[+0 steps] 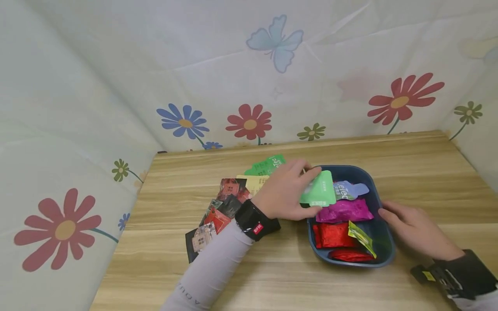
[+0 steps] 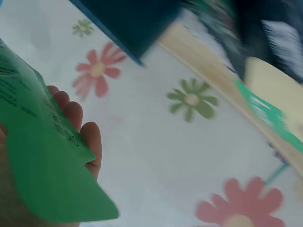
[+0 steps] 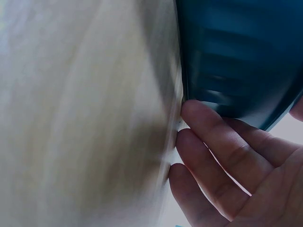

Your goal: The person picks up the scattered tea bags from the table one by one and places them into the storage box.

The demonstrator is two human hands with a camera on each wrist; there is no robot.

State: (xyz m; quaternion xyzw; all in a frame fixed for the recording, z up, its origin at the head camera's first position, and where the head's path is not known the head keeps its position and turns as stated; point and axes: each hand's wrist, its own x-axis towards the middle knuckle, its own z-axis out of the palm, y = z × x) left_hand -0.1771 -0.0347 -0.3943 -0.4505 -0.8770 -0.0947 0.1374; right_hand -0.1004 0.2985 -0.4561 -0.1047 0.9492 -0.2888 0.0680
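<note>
My left hand point(image 1: 285, 190) pinches a green sachet point(image 1: 323, 188) over the left rim of a dark blue plastic bin point(image 1: 383, 259). Close up in the left wrist view, the same sachet point(image 2: 52, 161) lies between thumb and fingers. Fairly straight fingers of my right hand point(image 1: 416, 229) touch the bin's right wall; the right wrist view shows their tips against the blue side point(image 3: 236, 61), low by the table. Inside the bin are a purple-pink packet point(image 1: 344, 211), red packets point(image 1: 334, 235), a yellow-green sachet point(image 1: 361, 239) and a pale blue sachet point(image 1: 351, 190).
Left of the bin, a loose pile on the wooden table point(image 1: 148, 259) holds green sachets point(image 1: 266, 165), a pale yellow sachet point(image 1: 253, 183), a red sachet point(image 1: 218, 219) and several dark ones. My left forearm passes over part of it. A flower-printed curtain point(image 1: 210, 65) stands behind.
</note>
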